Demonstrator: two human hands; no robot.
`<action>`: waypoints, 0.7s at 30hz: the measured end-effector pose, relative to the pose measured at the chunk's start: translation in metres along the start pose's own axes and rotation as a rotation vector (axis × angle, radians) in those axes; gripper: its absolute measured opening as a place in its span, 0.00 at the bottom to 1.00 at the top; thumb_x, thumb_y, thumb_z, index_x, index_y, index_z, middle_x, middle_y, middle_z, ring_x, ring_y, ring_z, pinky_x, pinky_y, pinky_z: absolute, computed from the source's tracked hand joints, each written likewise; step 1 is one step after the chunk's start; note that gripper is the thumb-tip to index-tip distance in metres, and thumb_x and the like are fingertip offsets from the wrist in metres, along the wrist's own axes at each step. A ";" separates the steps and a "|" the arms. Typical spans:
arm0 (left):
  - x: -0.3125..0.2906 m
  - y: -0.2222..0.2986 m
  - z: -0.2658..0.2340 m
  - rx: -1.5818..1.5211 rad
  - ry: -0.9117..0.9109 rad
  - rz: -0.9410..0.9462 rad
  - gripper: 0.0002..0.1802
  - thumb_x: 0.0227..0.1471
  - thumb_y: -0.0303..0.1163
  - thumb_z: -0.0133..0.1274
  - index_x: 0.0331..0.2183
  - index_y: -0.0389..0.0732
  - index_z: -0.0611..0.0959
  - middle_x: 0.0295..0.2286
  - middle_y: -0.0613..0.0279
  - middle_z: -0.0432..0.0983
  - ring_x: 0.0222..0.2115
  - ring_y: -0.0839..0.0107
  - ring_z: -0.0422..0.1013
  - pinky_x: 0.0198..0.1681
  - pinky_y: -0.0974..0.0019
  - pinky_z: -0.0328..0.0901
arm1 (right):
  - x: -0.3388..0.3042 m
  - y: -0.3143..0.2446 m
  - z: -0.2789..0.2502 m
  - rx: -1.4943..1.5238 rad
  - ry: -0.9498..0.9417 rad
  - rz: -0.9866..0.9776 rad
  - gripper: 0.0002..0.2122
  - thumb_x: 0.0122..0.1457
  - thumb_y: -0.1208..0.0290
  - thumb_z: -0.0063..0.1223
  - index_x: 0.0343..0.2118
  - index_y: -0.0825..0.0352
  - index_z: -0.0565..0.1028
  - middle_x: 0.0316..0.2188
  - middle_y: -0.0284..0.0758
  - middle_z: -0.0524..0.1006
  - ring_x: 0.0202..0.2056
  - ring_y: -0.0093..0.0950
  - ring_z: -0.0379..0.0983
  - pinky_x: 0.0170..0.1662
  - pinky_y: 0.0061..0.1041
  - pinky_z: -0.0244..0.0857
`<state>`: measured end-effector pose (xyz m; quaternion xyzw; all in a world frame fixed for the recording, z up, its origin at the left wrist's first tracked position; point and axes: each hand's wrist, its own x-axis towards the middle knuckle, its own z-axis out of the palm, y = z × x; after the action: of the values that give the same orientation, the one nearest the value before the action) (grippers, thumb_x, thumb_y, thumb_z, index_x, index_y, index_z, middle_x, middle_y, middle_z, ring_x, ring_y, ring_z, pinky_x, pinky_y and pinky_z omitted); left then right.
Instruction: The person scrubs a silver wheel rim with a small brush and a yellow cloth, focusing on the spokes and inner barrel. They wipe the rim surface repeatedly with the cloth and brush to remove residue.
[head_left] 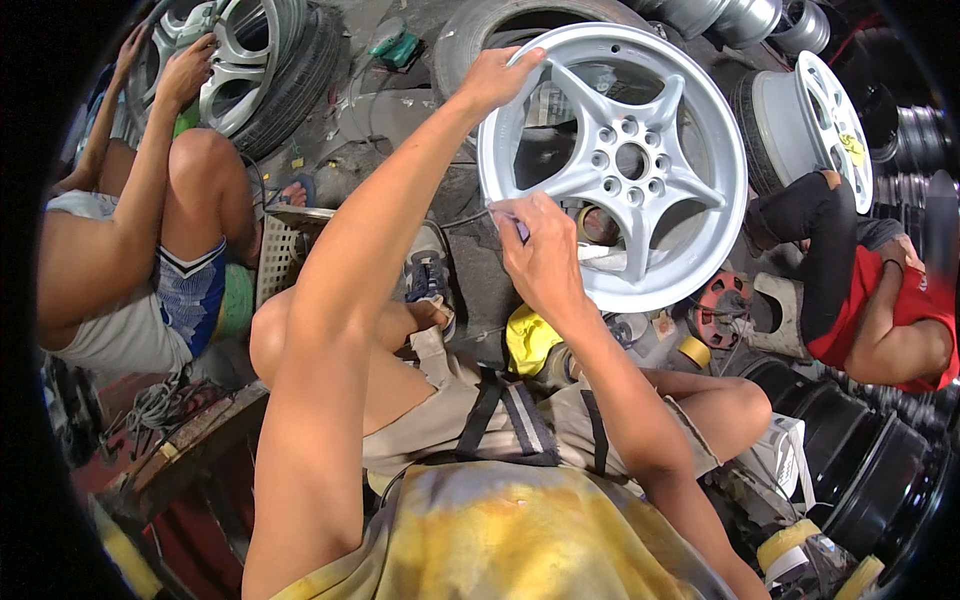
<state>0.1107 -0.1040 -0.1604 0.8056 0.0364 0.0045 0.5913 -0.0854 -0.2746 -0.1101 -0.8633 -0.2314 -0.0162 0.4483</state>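
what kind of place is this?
Likely a wheel refinishing workshop: the person's left hand steadies a grey alloy wheel, a co-worker handles another wheel, and dark rims are stacked nearby.

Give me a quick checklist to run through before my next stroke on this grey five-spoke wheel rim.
1. Left hand steadies the pale grey five-spoke alloy wheel rim at its top edge: ok.
2. Right hand has a grip on a small purplish piece at the rim's lower left edge: ok.
3. What that piece is: cannot tell, mostly hidden by fingers.
4. Rim stands upright, face toward you: ok.
5. Space around: not ok, a person in a red shirt sits close on the right, another person's bare knee on the left.
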 end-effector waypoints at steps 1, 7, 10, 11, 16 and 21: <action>-0.002 0.002 0.001 0.004 0.006 -0.006 0.30 0.60 0.56 0.54 0.49 0.39 0.85 0.40 0.52 0.82 0.43 0.66 0.76 0.49 0.59 0.68 | -0.002 0.001 0.000 0.008 -0.004 -0.008 0.07 0.56 0.83 0.54 0.38 0.74 0.79 0.29 0.47 0.69 0.32 0.48 0.71 0.37 0.44 0.65; -0.001 -0.008 -0.002 0.013 0.037 -0.001 0.29 0.60 0.55 0.53 0.48 0.40 0.85 0.38 0.49 0.83 0.42 0.63 0.77 0.49 0.57 0.68 | -0.031 0.002 -0.017 -0.079 -0.105 -0.031 0.10 0.54 0.85 0.53 0.40 0.74 0.78 0.31 0.46 0.69 0.37 0.47 0.71 0.40 0.43 0.66; 0.000 -0.001 0.003 0.001 0.038 0.023 0.29 0.60 0.55 0.52 0.48 0.40 0.85 0.38 0.49 0.83 0.41 0.63 0.77 0.48 0.57 0.68 | 0.006 0.001 -0.001 -0.131 -0.025 -0.126 0.11 0.54 0.86 0.53 0.41 0.74 0.77 0.31 0.45 0.68 0.37 0.45 0.71 0.41 0.42 0.66; -0.002 0.001 0.005 0.008 0.046 0.029 0.29 0.60 0.56 0.52 0.48 0.40 0.85 0.38 0.50 0.83 0.41 0.63 0.77 0.48 0.58 0.68 | 0.010 0.002 0.000 -0.159 -0.028 -0.115 0.11 0.53 0.86 0.54 0.41 0.74 0.77 0.31 0.45 0.69 0.38 0.45 0.71 0.41 0.42 0.67; 0.008 -0.013 -0.007 -0.044 0.008 0.046 0.33 0.59 0.58 0.55 0.50 0.37 0.84 0.42 0.54 0.82 0.43 0.69 0.75 0.49 0.63 0.68 | -0.031 0.005 -0.024 -0.077 -0.111 -0.045 0.06 0.54 0.81 0.60 0.35 0.71 0.79 0.29 0.44 0.71 0.34 0.46 0.72 0.37 0.39 0.67; 0.002 -0.001 0.002 0.018 0.004 0.044 0.33 0.59 0.56 0.56 0.52 0.37 0.83 0.43 0.54 0.81 0.44 0.69 0.75 0.49 0.64 0.68 | -0.023 0.018 -0.023 0.090 -0.028 0.270 0.08 0.58 0.72 0.61 0.34 0.72 0.80 0.26 0.45 0.77 0.27 0.40 0.75 0.33 0.34 0.66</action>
<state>0.1128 -0.1050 -0.1622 0.8115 0.0196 0.0188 0.5837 -0.0946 -0.3100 -0.1153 -0.8658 -0.1199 0.0667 0.4813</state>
